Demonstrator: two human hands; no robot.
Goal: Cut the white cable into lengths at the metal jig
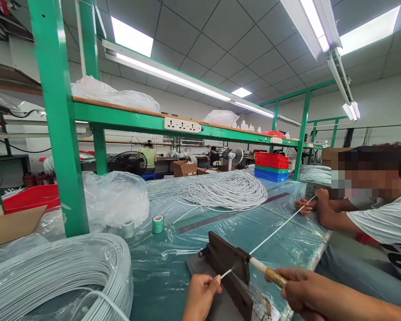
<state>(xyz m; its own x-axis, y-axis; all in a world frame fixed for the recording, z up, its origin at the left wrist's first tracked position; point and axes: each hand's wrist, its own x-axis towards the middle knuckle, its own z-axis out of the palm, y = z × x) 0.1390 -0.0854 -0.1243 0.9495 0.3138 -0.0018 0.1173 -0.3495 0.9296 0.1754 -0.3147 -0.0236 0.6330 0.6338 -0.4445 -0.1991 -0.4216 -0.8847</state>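
My left hand (202,294) pinches a thin white cable (282,226) between thumb and fingers, close to the blades of a dark metal bench cutter (225,252). The cable passes through the cutter and runs taut to the far right. There, a co-worker's hands (309,203) hold it. My right hand (297,287) grips the cutter's lever handle (274,276), which is white near the blade and tan toward my fingers. At the cutter's left side a dark spring (203,252) sticks out. The cutter's base sits on the plastic-covered bench.
A large coil of white cable (96,254) fills the near left; another coil (225,189) lies farther back. A steel ruler (207,220) and a green tape roll (158,224) rest between. A green post (58,133) rises at left; stacked bins (272,167) stand behind. The co-worker sits at right.
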